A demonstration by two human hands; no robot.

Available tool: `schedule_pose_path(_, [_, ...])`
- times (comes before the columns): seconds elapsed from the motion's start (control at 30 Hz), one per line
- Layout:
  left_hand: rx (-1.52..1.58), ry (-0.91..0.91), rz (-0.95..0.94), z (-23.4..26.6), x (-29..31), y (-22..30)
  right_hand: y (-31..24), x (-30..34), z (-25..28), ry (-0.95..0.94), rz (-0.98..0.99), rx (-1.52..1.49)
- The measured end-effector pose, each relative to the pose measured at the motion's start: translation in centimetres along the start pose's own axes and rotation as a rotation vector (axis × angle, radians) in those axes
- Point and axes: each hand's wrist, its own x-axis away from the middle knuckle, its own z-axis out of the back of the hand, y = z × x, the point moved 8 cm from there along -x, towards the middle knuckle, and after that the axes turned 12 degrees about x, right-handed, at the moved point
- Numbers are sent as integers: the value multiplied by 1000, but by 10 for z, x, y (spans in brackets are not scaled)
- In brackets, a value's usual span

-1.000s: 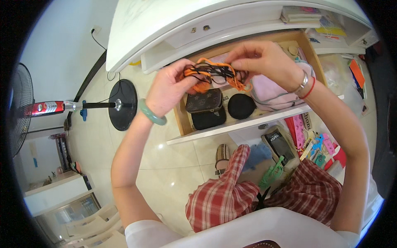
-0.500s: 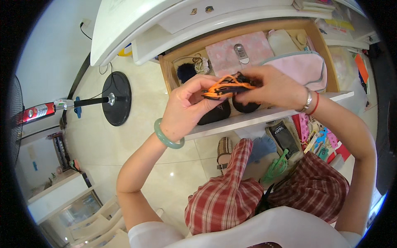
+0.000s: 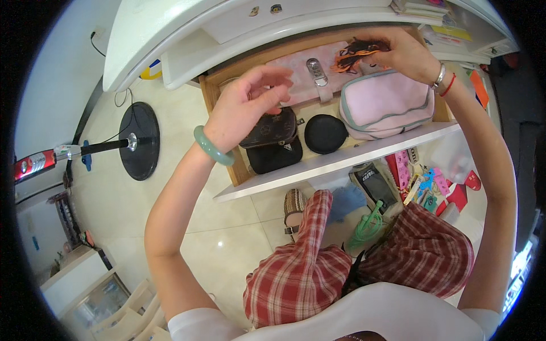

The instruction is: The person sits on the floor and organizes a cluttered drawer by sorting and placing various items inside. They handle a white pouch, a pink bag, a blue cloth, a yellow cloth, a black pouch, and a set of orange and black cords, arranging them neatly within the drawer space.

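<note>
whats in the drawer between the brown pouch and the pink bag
A round black case lies between the brown pouch and the pink bag, seen in the head view.

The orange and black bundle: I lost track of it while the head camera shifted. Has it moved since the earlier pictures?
Yes. The right hand has carried the orange and black bundle from over the black pouches to the drawer's back, beyond the pink bag. The left hand has let go.

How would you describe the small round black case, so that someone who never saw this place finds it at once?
Look into the open wooden drawer under the white desk top. Along its front edge lie three things in a row: a dark brown and black pouch on the left, a big pink bag on the right. The round black case sits between them, the only flat, plain circle there.
</note>
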Motion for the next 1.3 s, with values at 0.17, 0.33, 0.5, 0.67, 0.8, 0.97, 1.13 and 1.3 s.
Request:
schedule_pose_path(0.17, [-49,-43,53,-1,10,-18,-25,17,-6,-126,54,-97])
schedule_pose_path(0.33, [240,-182,-98,-17,17,0,-96,23,-66,-359,64,-528])
schedule_pose_path(0.5, [355,-26,9,-9,21,3,-134,22,-111,-488,3,-1227])
schedule_pose_path(0.67, [-60,-11,13,11,51,2,-131,38,-139,-527,-102,-1383])
schedule_pose_path(0.8, [-1,-29,103,5,71,-14,-127,40,-135,-531,37,-662])
schedule_pose_path(0.97, [-195,95,198,39,78,-15,-134,15,-112,137,551,202])
schedule_pose_path(1.13, [-376,298,-96,80,45,1,-132,7,-164,-158,600,485])
schedule_pose_path(1.3, [-475,208,-220,86,21,-4,-129,3,-155,-226,527,390])
